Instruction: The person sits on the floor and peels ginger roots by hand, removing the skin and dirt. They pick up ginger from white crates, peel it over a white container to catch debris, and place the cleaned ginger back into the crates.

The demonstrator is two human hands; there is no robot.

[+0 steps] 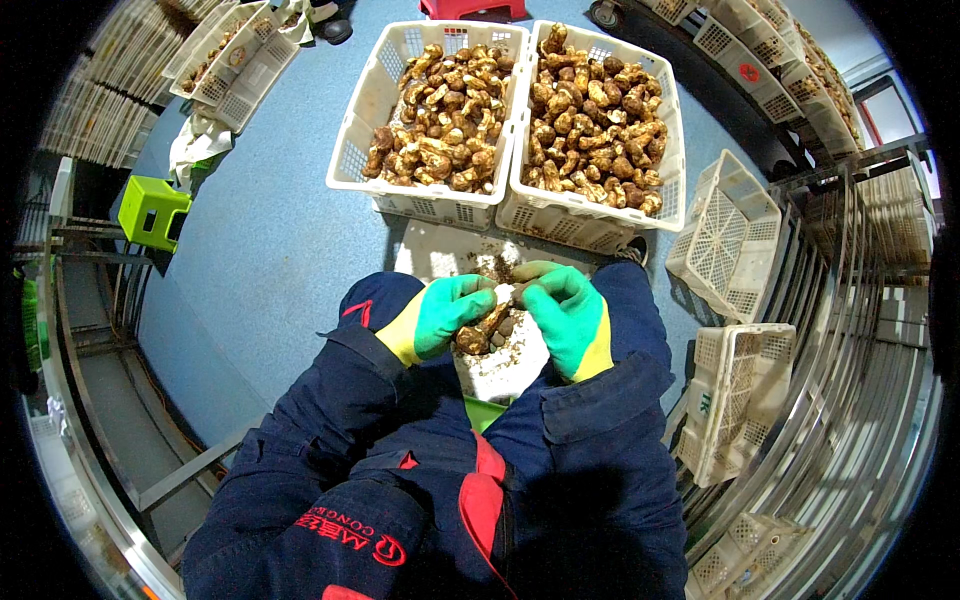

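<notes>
Two white plastic crates, the left crate and the right crate, stand side by side, both heaped with brown mushrooms. In front of me, my left hand and my right hand wear green and yellow gloves. Their fingertips meet around the pale end of a mushroom with a long brown stem. The mushroom's dark lower part hangs below my left fingers. Under my hands lies a white surface strewn with dark soil crumbs; small dark lumps are beside the mushroom.
A green stool stands on the blue floor at left. White crates and metal racks line the right side. A metal frame runs along the left. A red stool is beyond the filled crates.
</notes>
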